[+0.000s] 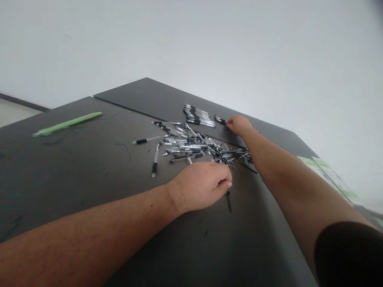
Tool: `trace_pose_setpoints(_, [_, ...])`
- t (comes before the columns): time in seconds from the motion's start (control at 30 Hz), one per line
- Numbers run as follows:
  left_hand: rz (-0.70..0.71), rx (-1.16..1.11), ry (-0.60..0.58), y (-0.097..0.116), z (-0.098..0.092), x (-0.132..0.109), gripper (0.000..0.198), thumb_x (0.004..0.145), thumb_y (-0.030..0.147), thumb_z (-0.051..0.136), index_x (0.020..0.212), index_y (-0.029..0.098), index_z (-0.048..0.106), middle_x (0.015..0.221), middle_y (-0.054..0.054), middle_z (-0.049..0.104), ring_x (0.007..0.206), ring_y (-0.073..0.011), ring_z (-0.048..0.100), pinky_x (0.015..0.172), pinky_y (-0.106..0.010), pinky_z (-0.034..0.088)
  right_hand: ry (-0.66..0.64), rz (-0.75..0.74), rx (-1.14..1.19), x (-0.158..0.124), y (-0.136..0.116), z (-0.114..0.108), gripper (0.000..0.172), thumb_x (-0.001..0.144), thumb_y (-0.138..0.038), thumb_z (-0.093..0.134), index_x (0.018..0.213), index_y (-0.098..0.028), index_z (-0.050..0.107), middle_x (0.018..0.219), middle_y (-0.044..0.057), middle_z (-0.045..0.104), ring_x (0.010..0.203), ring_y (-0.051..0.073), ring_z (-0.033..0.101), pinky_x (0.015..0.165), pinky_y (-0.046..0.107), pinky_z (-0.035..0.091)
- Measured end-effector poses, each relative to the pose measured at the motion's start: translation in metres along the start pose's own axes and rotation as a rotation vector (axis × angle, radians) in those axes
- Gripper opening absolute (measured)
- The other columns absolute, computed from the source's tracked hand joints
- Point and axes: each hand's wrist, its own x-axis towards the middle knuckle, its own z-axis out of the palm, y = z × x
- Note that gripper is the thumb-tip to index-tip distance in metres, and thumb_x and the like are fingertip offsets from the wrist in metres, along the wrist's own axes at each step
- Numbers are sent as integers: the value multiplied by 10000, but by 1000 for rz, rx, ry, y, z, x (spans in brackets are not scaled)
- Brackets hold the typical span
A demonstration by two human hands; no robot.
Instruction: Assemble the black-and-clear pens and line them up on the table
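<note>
My right hand (240, 125) reaches over the far table with its fingers pinched on the end of a clear pen with a black grip (220, 119). To its left lies a neat row of similar pens (200, 116). Nearer to me, my left hand (206, 184) is closed beside a loose pile of clear and black pens (185, 145); whatever its fingers hold is hidden. Just below those fingertips a small black pen cap (229, 202) shows; contact cannot be made out. One pen (155, 160) lies apart at the pile's left.
A long light-green stick with a tapered end (68, 124) lies on the left of the dark table (89, 171). The second dark tabletop (143, 93) adjoins behind, with a seam between. Green-and-white packs or sheets (332, 175) are at the right edge. A pale wall rises behind.
</note>
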Motion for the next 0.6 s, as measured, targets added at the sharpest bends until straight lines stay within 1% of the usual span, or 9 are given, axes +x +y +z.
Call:
trace_pose_setpoints(0.17, [1, 10, -13, 2, -2, 0, 150, 1101, 246, 653, 1024, 214, 778, 1043, -48, 872, 979, -254, 806, 898, -401, 590, 11, 35, 2, 8, 0, 4, 344, 1074, -263, 657, 1305, -159, 889, 1378, 200, 857, 1258, 318, 783, 1097, 378, 571])
trace_pose_setpoints(0.33, [11, 10, -14, 2, -2, 0, 154, 1103, 246, 650, 1025, 210, 777, 1035, -49, 869, 976, -254, 805, 895, -405, 592, 48, 55, 12, 8, 1, 7, 346, 1072, -254, 669, 1323, -127, 870, 1420, 244, 816, 1318, 342, 750, 1140, 422, 555])
trace_pose_setpoints(0.47, [22, 15, -15, 0, -2, 1, 156, 1101, 253, 648, 1023, 211, 776, 1033, -48, 869, 977, -250, 803, 891, -394, 589, 80, 69, 28, -3, 6, 2, 321, 1062, -251, 680, 1280, -117, 874, 1379, 253, 823, 1272, 356, 760, 1112, 447, 574])
trace_pose_setpoints(0.6, [18, 29, -4, 0, -3, 1, 157, 1094, 249, 649, 1013, 211, 777, 1020, -46, 865, 968, -246, 801, 890, -386, 584, 140, 56, 57, -28, 13, -17, 296, 1048, -239, 669, 1217, -121, 882, 1281, 236, 852, 1187, 352, 777, 1079, 449, 596])
